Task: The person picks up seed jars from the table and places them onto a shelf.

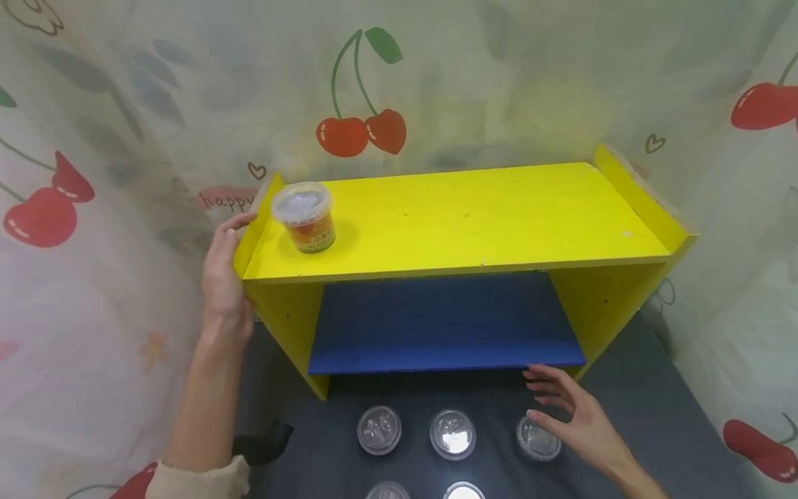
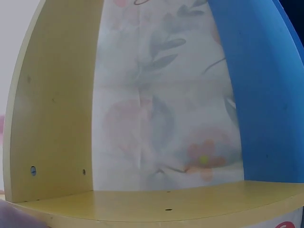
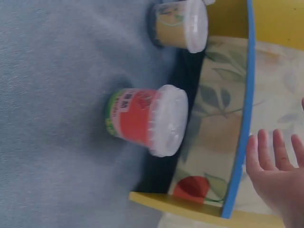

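A small yellow shelf unit (image 1: 461,222) with a blue middle board (image 1: 445,322) stands on dark cloth. My left hand (image 1: 226,281) rests against the outside of its left side panel. On the top, at the left end, sits a clear-lidded tub (image 1: 312,225) with an orange-red label. My right hand (image 1: 570,416), fingers spread and holding nothing, hovers beside a lidded tub (image 1: 537,440) at the front right. The right wrist view shows a red-labelled tub (image 3: 137,114) and a tan one (image 3: 171,26) standing on the cloth.
Two more lidded tubs (image 1: 379,430) (image 1: 452,434) stand in front of the shelf, with others cut off at the bottom edge. Behind and beside it hangs a cherry-print curtain (image 1: 499,90). A black item (image 1: 264,443) lies near my left forearm.
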### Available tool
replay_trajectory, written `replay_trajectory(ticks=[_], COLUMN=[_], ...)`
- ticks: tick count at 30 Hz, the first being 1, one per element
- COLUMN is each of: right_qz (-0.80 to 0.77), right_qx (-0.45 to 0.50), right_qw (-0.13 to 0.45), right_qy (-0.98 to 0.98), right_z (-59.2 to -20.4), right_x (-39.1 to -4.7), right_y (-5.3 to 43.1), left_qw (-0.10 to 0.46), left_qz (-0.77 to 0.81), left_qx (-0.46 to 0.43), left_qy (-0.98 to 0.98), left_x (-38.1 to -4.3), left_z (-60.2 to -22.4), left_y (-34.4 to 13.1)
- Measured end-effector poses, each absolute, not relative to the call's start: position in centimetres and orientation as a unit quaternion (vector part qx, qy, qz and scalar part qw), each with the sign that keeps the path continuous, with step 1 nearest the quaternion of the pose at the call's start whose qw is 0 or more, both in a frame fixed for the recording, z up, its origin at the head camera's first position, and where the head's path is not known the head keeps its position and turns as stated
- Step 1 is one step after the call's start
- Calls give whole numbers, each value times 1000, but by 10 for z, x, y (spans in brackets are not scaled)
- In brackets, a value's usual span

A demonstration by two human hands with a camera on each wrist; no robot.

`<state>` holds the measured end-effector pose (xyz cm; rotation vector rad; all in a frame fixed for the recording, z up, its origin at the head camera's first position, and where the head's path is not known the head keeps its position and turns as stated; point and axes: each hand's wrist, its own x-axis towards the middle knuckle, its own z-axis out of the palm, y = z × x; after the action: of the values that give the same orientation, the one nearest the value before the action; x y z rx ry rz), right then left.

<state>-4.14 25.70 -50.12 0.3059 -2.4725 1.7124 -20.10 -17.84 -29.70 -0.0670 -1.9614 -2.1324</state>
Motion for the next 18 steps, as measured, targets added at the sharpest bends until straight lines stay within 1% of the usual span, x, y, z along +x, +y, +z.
replay_trajectory(ticks=[9,14,18], right_qz=[558,541,546], right_qx=[115,101,130], right_qw=[81,70,69], right_qy=[-818,-832,-825], right_z=[-523,-536,-550], right_x=[-32,-26,-23], right_y=[268,272,273], left_qw=[123,120,121], left_qz=[-742,-745,-741], left_qx=[-38,-58,-67], left_qy=[-658,-654,-657], left_x=[-199,-199,-199], left_z=[-299,-300,-300], left_y=[-178,-179,-181])
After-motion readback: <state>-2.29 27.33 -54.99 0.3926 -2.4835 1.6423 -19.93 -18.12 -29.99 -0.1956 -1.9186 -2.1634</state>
